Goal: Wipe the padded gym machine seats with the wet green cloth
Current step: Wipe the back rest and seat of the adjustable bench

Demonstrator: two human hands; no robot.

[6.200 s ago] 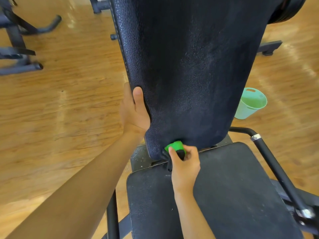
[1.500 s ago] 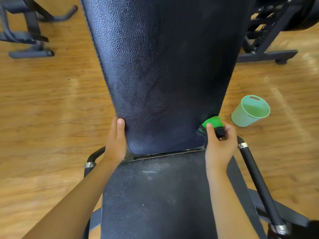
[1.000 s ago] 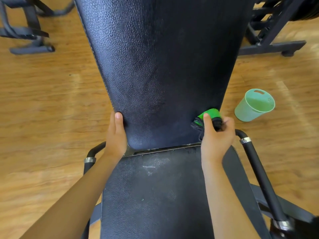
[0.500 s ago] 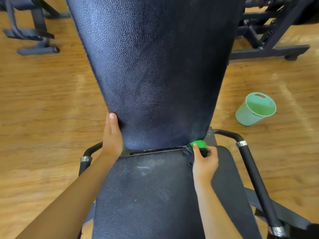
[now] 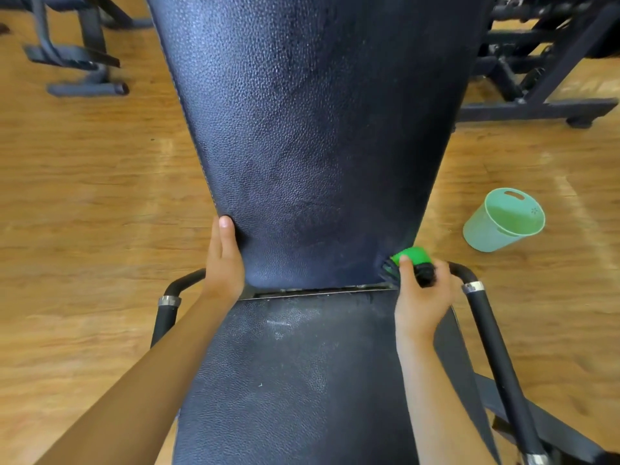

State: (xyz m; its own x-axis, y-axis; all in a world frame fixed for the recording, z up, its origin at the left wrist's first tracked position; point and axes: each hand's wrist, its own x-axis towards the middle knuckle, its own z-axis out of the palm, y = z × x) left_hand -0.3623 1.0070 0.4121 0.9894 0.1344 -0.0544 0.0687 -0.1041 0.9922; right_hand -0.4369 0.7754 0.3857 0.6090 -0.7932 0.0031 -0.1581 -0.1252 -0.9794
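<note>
A black padded backrest [image 5: 312, 135] rises in front of me, with the black padded seat [image 5: 302, 370] below it. My right hand [image 5: 419, 297] grips the bunched green cloth [image 5: 411, 256] and presses it against the backrest's lower right corner. My left hand [image 5: 224, 263] holds the backrest's lower left edge, thumb on the front face and fingers behind the pad. White smears show on the seat near its back edge.
A black handle bar with a metal ring [image 5: 486, 330] runs along the seat's right side, another [image 5: 167, 313] on the left. A light green bucket [image 5: 503, 223] stands on the wooden floor at right. Black machine frames stand at the far left [image 5: 80, 72] and far right [image 5: 536, 95].
My right hand with the cloth moved from the gap between backrest and seat out to the right and slightly up, onto the backrest's lower right corner. My left hand kept its hold.
</note>
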